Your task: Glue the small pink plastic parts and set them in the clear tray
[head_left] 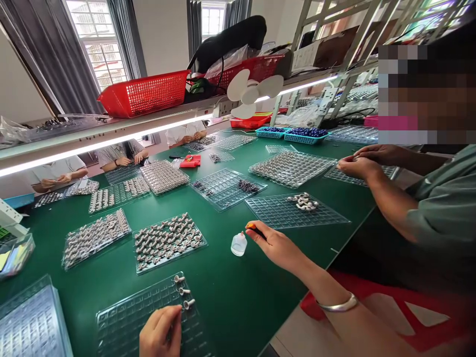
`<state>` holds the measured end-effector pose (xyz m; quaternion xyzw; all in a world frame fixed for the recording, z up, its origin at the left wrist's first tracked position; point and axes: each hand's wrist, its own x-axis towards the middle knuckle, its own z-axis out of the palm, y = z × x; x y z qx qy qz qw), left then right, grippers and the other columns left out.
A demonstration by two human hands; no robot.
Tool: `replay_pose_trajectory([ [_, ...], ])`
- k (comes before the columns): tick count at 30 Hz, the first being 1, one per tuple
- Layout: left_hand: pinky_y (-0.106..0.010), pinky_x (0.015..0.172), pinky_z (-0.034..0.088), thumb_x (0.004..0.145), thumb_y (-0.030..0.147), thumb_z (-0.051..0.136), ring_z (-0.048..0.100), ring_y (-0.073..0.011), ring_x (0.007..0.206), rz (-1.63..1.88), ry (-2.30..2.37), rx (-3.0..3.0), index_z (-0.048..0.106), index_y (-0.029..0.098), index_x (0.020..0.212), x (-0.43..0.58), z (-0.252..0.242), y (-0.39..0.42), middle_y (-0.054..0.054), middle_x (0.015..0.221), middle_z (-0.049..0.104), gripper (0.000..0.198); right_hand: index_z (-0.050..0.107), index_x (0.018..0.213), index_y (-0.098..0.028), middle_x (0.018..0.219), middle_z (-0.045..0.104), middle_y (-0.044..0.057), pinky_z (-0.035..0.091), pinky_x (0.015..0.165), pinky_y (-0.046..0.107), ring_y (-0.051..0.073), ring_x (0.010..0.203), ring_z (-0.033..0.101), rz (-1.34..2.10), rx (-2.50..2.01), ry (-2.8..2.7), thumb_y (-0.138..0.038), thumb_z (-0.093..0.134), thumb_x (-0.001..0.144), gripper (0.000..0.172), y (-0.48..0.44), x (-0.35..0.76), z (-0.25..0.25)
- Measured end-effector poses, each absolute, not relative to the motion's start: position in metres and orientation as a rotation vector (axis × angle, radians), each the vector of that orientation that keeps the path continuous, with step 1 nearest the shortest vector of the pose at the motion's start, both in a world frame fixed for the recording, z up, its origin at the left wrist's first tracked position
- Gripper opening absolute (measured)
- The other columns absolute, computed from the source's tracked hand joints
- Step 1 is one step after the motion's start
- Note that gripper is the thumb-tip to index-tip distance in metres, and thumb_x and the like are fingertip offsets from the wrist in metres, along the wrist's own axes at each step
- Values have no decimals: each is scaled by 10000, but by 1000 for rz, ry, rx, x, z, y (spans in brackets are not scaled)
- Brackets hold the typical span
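Observation:
My left hand (160,331) is pinched closed over a clear compartment tray (130,317) at the bottom; whatever it holds is too small or hidden to make out. Three small beige cup-shaped parts (184,291) lie along that tray's right side, the lowest just above my fingertips. My right hand (273,243) is closed around a small tool with an orange and black handle (253,227). The tool is beside the top of a small translucent bottle (238,245) standing on the green table (226,297). A silver bangle is on my right wrist.
Trays filled with beige parts (167,240) stand beyond my left hand. A tray with a few white parts (297,213) lies beyond my right hand. Stacked empty trays (29,322) are at lower left. A person (439,193) works at the right; others sit across, below a shelf (148,121).

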<state>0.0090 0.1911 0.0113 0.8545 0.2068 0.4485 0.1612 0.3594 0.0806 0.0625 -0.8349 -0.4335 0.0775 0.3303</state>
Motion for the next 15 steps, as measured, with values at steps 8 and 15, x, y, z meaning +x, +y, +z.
replay_pose_trajectory([
  [8, -214, 681, 596, 926, 193, 574, 727, -152, 728, 1299, 599, 2452, 719, 241, 995, 9, 14, 192, -12, 851, 755, 167, 636, 1062, -171, 1019, 667, 45, 554, 757, 341, 149, 842, 650, 176, -2389, -1128, -386, 561, 959, 249, 80, 361, 61],
  [15, -202, 672, 598, 923, 186, 573, 730, -146, 723, 1270, 580, 2474, 712, 238, 1007, 8, 15, 193, -10, 853, 755, 171, 632, 1100, -176, 1097, 658, 61, 550, 816, 375, 170, 923, 650, 201, -2498, -1146, -369, 566, 958, 248, 86, 353, 69],
])
